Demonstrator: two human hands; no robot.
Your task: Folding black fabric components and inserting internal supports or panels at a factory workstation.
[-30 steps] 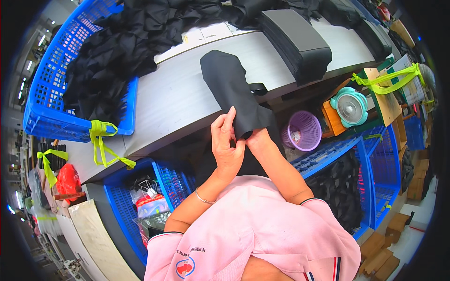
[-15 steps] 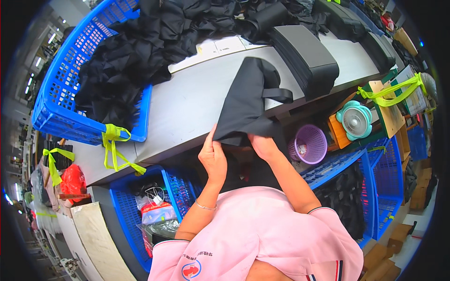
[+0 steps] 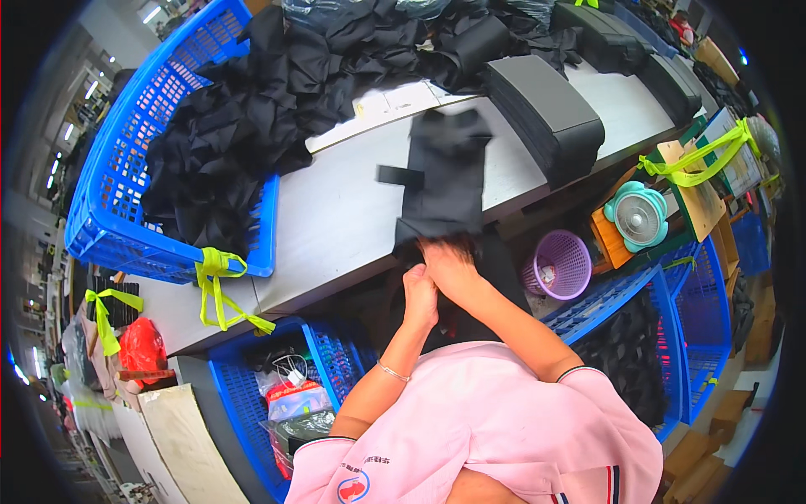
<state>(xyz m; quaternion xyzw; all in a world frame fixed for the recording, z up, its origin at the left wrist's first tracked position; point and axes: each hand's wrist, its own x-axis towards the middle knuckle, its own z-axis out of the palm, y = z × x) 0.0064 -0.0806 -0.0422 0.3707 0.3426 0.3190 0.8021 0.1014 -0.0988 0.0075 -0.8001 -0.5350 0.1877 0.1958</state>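
Note:
A black fabric bag (image 3: 445, 181) lies on the grey-white table top, its near end hanging at the edge in front of me. It is slightly blurred, and a short black strap (image 3: 400, 175) sticks out from its left side. My right hand (image 3: 449, 269) grips the near end, its fingertips partly hidden by the cloth. Just below and left of it, my left hand (image 3: 420, 296) is closed against the same end, touching the right hand. What its fingertips pinch is mostly hidden.
A blue crate (image 3: 138, 244) spills black fabric pieces (image 3: 218, 143) on the left. A stack of flat black pieces (image 3: 550, 109) stands right of the bag. Below the table edge are a purple basket (image 3: 561, 265), a teal fan (image 3: 638, 216) and blue crates (image 3: 277, 403).
The bag has turned over, so its strap now points left instead of right. My left hand has moved right and down, coming against the right hand, which has shifted slightly left.

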